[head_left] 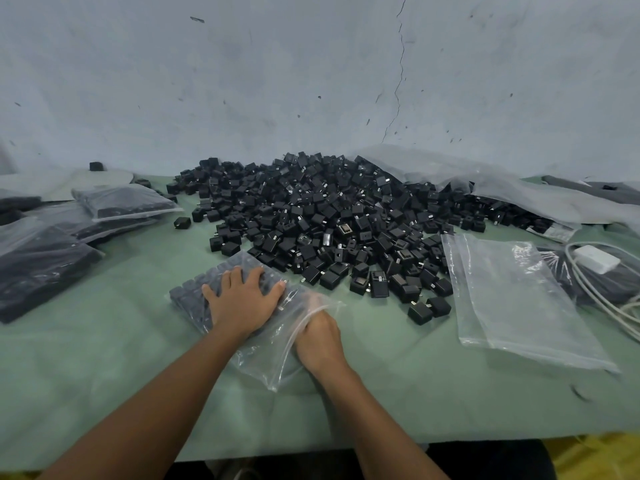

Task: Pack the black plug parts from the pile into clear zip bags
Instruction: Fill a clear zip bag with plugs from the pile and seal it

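Lying before the pile (329,216), one filled zip bag (188,296) sits under the flat, straight-fingered left hand (242,301) while the right hand (318,337) pinches its mouth — sealing seems next. Packed bags (121,202) lie left; most parts look unpacked — an empty bag (512,296) waits.

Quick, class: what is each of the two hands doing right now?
Left hand: open, fingers spread, pressing flat on the filled zip bag.
Right hand: closed, gripping that bag's clear open end.

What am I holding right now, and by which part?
The right grip grips the filled zip bag by its loose open end. The left grip holds nothing; it presses flat on the plug parts inside the bag.
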